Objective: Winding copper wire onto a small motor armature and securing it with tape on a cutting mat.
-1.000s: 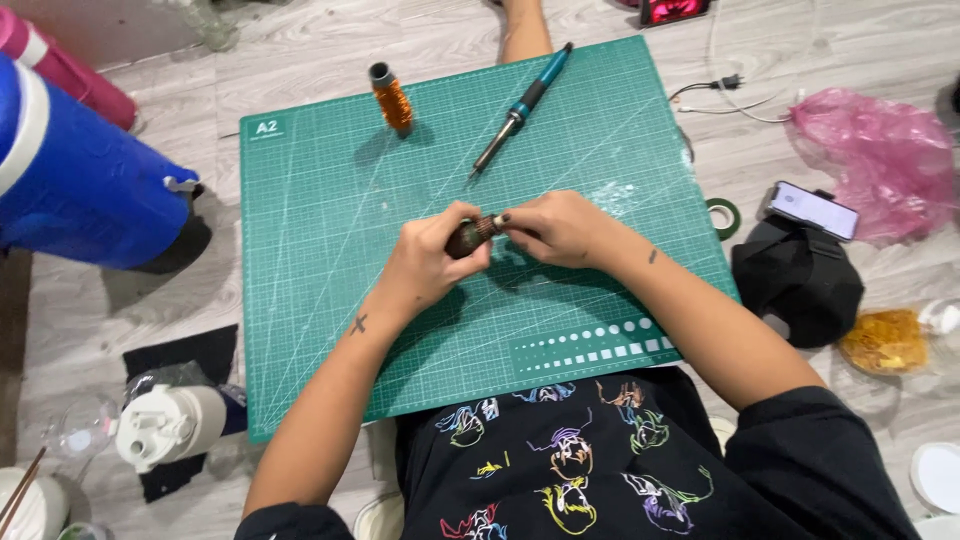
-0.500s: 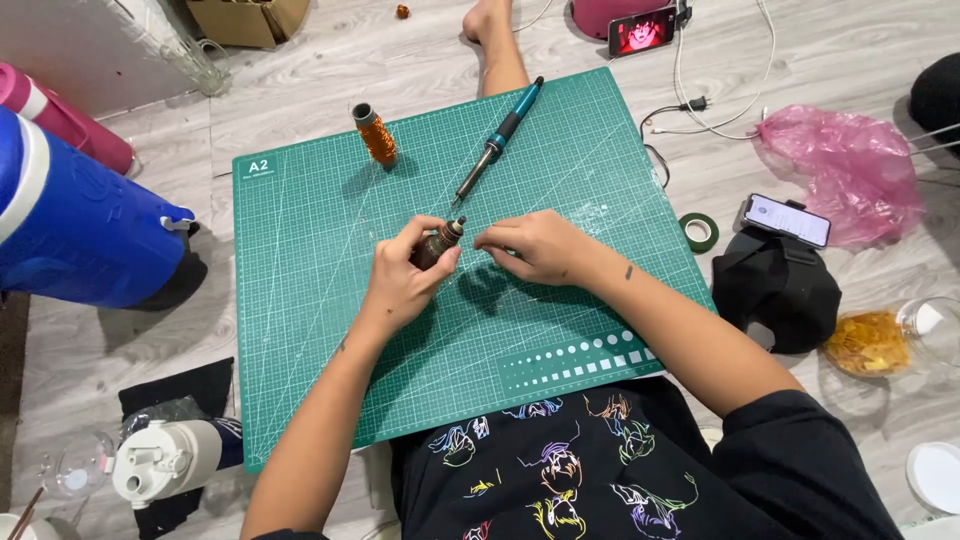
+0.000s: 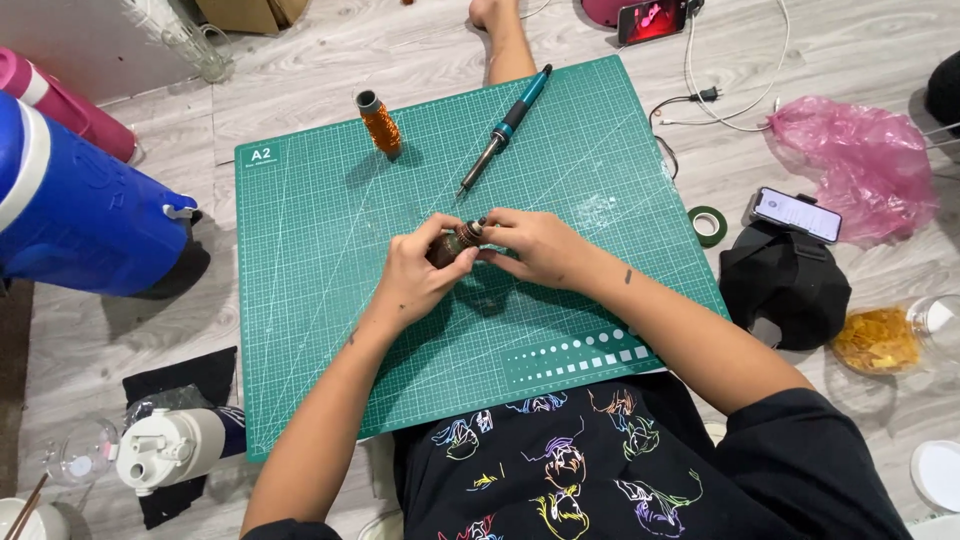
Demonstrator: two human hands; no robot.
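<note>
A small dark cylinder wound with copper wire sits between both hands, held just above the middle of the green cutting mat. Its long axis runs slightly uphill from lower left to upper right, the pale end toward the right hand. The left hand is wrapped around its body, fingers curled under; the right hand pinches the pale tip with its fingertips.

Farther up the mat, a teal-handled soldering iron lies on a diagonal, metal tip pointing down toward the hands. Left of it an orange wire spool stands upright. A white label mark sits in the mat's upper left corner, and white squares and dots run along its lower right edge.

Off the mat to the right lie a roll of green tape, a phone with a lit screen resting on a black pouch, and a crumpled pink plastic bag. To the left stands a big blue cooler jug.
</note>
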